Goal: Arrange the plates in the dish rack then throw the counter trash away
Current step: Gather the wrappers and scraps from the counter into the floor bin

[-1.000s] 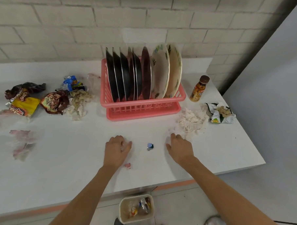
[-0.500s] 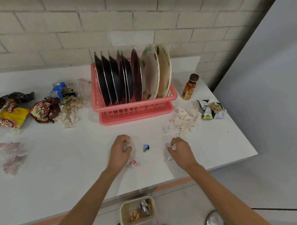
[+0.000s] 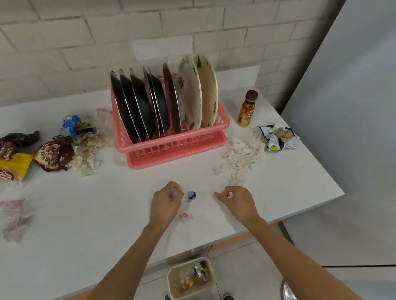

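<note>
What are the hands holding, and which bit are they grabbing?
The right hand pinches a small paper scrap, the whole crumpled bit. The left hand curls round a second scrap, mostly hidden.

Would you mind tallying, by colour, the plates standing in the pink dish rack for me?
Dark plates: 6
Cream leaf-patterned plates: 2
Total: 8, all standing on edge in the pink dish rack.
</note>
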A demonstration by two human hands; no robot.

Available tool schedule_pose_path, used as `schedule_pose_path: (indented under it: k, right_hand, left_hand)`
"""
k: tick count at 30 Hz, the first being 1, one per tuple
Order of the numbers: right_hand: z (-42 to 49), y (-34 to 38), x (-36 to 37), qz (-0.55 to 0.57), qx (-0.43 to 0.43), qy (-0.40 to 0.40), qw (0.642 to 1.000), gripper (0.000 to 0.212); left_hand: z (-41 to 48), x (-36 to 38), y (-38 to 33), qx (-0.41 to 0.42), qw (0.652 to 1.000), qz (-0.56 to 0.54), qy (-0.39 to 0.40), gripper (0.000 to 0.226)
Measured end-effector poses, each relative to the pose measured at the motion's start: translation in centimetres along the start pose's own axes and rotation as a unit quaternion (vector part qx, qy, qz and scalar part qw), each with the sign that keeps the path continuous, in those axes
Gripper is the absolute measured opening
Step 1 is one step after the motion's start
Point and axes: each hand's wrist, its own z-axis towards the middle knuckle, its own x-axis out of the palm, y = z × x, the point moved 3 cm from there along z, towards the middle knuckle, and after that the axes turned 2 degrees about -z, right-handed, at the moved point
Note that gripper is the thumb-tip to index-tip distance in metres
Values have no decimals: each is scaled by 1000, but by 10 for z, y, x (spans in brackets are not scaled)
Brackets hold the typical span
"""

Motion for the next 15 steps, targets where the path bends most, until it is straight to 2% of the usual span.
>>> schedule_pose_path:
  k: [1,4,7,10,13,15]
  right_hand:
    - [-1,1,0,-19,-2,-2,1000,45]
    - [-4,6,2,-69,-20,-10,997,61]
    - [-3,4,4,-86,-34,-14,996,59]
    - [-2,2,5,-83,-34,-8,996,57]
    - [-3,0,5,-80,-36,-10,996,57]
    - [-4,-2,5,-72,-38,-7,997,57]
  left_hand:
    - [-1,4,-2,7,999,44,12,8]
    - [0,14,-5,36,980,190,41,27]
    - [1,23,-9,85,961,256,58,24]
    - [2,28,-14,99,951,284,67,15]
    - [-1,30,-16,68,964,246,70,8]
    - [-6,31,-16,46,970,228,63,13]
